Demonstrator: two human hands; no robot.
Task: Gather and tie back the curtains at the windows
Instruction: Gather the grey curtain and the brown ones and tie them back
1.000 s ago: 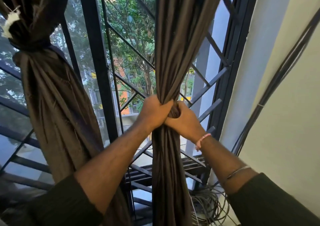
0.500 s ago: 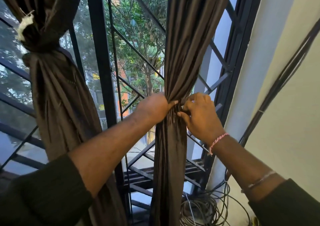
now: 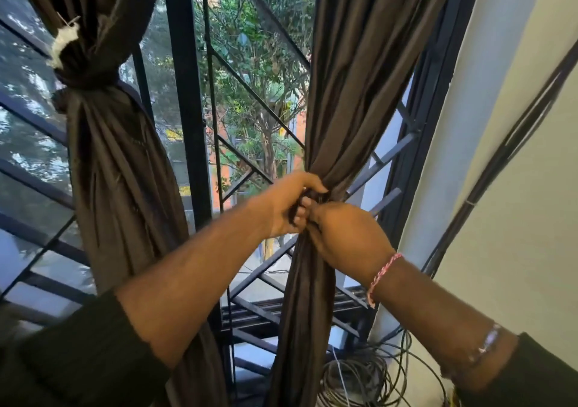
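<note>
No legible text, label, brand, number or sign found anywhere in view.
</note>
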